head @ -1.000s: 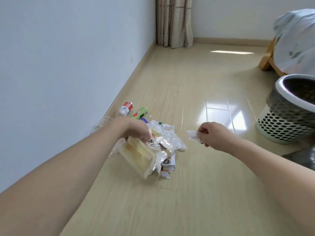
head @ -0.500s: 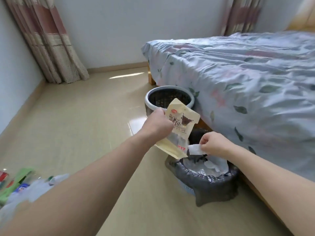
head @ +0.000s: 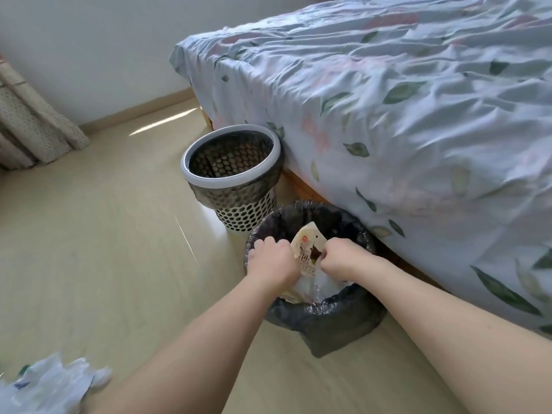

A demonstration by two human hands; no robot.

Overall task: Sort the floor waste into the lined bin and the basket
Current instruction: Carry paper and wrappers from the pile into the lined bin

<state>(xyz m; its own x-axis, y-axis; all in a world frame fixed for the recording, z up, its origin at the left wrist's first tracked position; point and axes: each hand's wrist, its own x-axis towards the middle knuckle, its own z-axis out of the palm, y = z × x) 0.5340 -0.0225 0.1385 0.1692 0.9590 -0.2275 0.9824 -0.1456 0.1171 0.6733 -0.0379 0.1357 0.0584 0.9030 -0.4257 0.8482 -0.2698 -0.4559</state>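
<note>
Both hands reach into the lined bin [head: 313,316]: the left hand [head: 273,259] grips a cream wrapper [head: 307,249], the right hand [head: 340,258] is curled just beside it (what it holds cannot be made out). Beyond the left hand stands the basket [head: 231,174]; a bed [head: 403,115] crowds the right hand's far side. Loose plastic [head: 50,383] lies behind the left arm.

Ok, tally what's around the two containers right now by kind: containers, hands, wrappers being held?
Containers: 2, the black-lined bin and the white perforated plastic basket.
Hands: 2, left hand, right hand.
Held wrappers: 1, the beige printed snack wrapper.
Total: 5.
</note>
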